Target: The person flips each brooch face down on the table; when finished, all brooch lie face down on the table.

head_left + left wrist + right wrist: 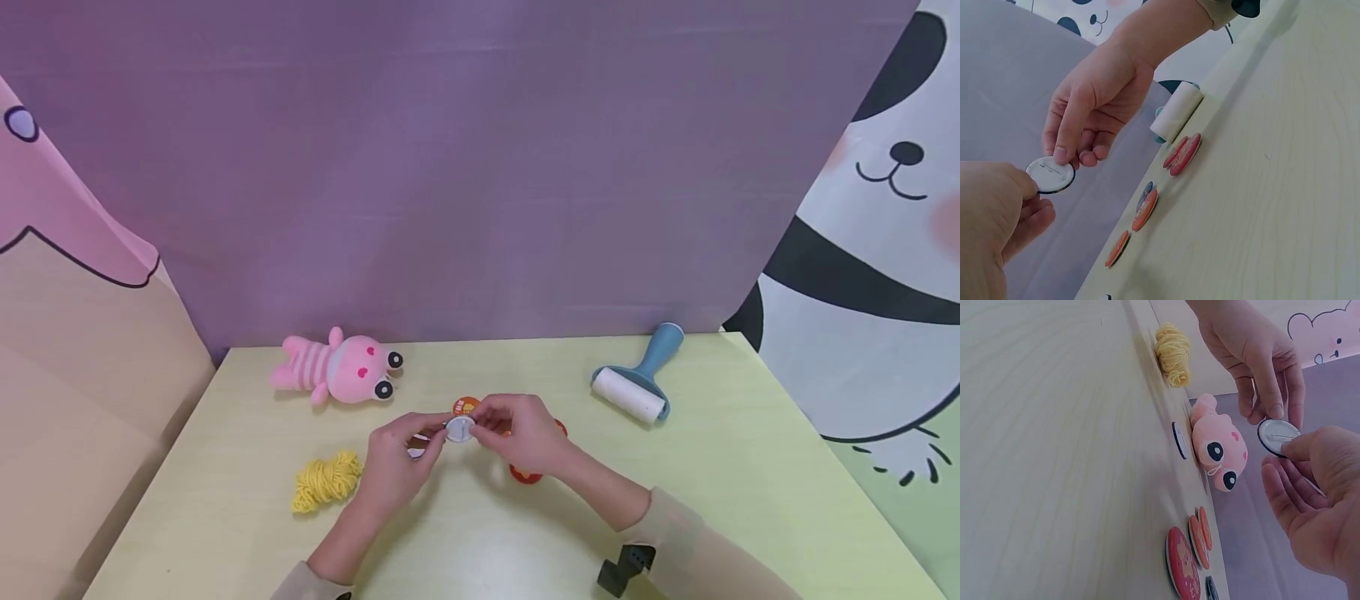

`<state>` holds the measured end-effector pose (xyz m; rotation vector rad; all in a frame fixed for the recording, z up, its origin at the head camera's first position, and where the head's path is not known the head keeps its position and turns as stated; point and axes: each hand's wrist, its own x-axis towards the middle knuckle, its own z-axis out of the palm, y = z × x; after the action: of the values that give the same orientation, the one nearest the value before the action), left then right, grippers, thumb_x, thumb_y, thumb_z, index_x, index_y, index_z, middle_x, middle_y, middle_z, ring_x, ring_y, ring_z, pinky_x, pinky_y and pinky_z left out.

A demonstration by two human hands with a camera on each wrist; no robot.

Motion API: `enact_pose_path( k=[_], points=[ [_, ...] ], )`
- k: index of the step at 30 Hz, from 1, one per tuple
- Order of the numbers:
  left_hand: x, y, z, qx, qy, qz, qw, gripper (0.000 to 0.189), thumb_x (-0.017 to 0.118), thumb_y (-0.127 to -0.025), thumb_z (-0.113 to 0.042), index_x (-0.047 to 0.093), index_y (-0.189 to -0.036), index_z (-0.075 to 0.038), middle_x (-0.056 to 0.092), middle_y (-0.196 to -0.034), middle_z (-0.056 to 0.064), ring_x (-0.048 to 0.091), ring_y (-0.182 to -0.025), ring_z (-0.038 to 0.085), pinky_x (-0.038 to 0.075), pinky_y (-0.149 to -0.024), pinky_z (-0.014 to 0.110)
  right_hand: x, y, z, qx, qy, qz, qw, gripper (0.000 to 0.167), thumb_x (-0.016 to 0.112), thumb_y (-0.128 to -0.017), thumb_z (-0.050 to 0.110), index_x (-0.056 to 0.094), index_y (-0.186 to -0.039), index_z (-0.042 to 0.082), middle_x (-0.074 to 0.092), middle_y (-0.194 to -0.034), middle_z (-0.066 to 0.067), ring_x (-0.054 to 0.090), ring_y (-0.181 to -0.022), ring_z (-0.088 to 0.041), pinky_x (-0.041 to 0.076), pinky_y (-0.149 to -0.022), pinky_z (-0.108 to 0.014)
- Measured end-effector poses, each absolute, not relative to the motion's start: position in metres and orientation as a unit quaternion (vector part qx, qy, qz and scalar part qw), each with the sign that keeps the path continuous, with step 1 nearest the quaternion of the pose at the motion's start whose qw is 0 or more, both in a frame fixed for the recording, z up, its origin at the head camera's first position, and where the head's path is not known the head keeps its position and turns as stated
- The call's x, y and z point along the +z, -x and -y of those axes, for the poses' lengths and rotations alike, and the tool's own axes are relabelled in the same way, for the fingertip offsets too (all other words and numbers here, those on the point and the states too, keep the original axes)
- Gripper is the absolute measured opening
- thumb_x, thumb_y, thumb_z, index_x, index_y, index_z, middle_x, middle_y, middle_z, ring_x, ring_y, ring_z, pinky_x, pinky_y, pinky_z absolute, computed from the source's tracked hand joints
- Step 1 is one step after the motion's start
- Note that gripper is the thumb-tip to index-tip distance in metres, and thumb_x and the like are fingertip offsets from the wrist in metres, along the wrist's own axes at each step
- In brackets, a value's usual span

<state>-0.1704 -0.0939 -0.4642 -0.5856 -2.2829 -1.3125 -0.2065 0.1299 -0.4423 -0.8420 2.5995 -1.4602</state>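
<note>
A round pin badge point(460, 429) is held above the table, its white back with the pin facing up. My left hand point(397, 462) pinches its left edge between thumb and fingers. From the other side my right hand point(528, 433) pinches the right edge, the thumb lying on the back in the right wrist view. Red and orange badges point(1186, 154) lie on the table below, partly covered by the right hand in the head view. Another badge point(1179, 440) lies beneath the left hand, mostly covered by it from above.
A pink striped plush toy point(341, 367) lies at the back left. Nearer, left of the left hand, is a bundle of yellow cord point(327, 482). A blue-handled lint roller point(633, 387) lies at the back right. A purple cloth point(480, 183) hangs behind the table point(735, 483).
</note>
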Motion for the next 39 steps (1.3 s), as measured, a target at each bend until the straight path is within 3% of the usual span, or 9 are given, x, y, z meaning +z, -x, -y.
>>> enact_pose_path(
  k=[8,17,26,39],
  points=[
    [-0.469,0.17,0.094,-0.497,0.231,0.816,0.183,0.043,0.089,-0.078,0.007,0.08,-0.118,-0.003,0.076,-0.095,0.008,0.077,-0.083,0.026,0.064,-0.077,0.021,-0.446,0.208,-0.132,-0.479,0.269,-0.835,0.034,0.009,0.077,-0.097,0.012,0.078,-0.106,0.011,0.078,-0.09,-0.007,0.069,-0.074,-0.007,0.059,-0.069,-0.023],
    [-0.472,0.17,0.09,-0.48,0.205,0.834,0.179,0.044,0.092,-0.077,0.004,0.08,-0.118,-0.004,0.074,-0.095,0.003,0.076,-0.084,0.021,0.064,-0.077,0.019,-0.452,0.207,-0.132,-0.515,0.281,-0.808,0.05,0.023,0.073,-0.099,0.008,0.073,-0.122,0.011,0.075,-0.091,-0.014,0.071,-0.07,-0.024,0.061,-0.067,-0.024],
    [-0.474,0.17,0.092,-0.475,0.203,0.84,0.167,0.039,0.091,-0.078,0.003,0.081,-0.115,-0.003,0.073,-0.091,0.002,0.075,-0.081,0.016,0.064,-0.076,0.019,-0.451,0.207,-0.133,-0.478,0.314,-0.818,0.054,0.035,0.08,-0.092,0.004,0.072,-0.126,0.011,0.073,-0.092,-0.002,0.07,-0.078,-0.008,0.063,-0.075,-0.024],
    [-0.481,0.173,0.095,-0.451,0.212,0.859,0.114,0.036,0.089,-0.081,0.002,0.08,-0.116,0.0,0.073,-0.089,0.005,0.072,-0.078,0.014,0.062,-0.075,0.016,-0.46,0.207,-0.132,-0.443,0.333,-0.831,0.04,0.035,0.083,-0.089,0.003,0.074,-0.122,0.009,0.072,-0.093,-0.003,0.068,-0.082,-0.011,0.064,-0.076,-0.029]
  ],
)
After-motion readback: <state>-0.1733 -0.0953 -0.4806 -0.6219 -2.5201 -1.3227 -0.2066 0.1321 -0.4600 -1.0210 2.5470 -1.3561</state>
